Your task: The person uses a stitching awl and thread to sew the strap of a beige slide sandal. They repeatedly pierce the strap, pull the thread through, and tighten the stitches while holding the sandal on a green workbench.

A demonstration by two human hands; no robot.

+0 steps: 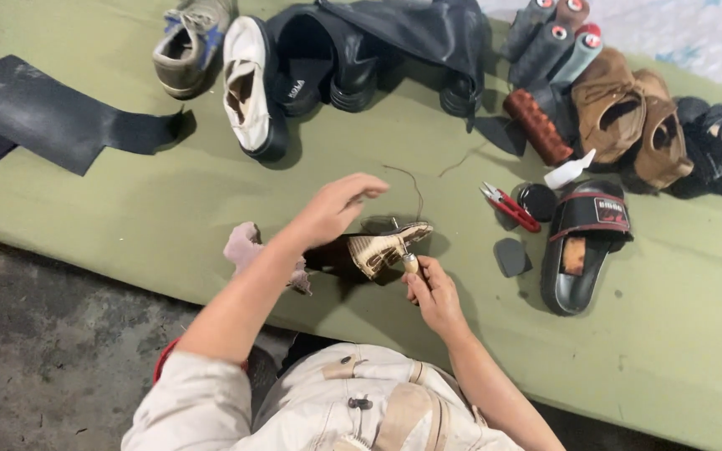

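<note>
The right hand's (434, 292) fingers (418, 278) pinched an awl (409, 260) against a tan shoe (386, 247) on the green table (169, 200). The left hand's (336, 207) fingers gripped a thread (414, 185) raised above it. Red snips (510, 206) lay nearby.

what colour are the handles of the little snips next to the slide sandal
Red; the snips lie on the green mat beside the black slide sandal, head view.
</note>
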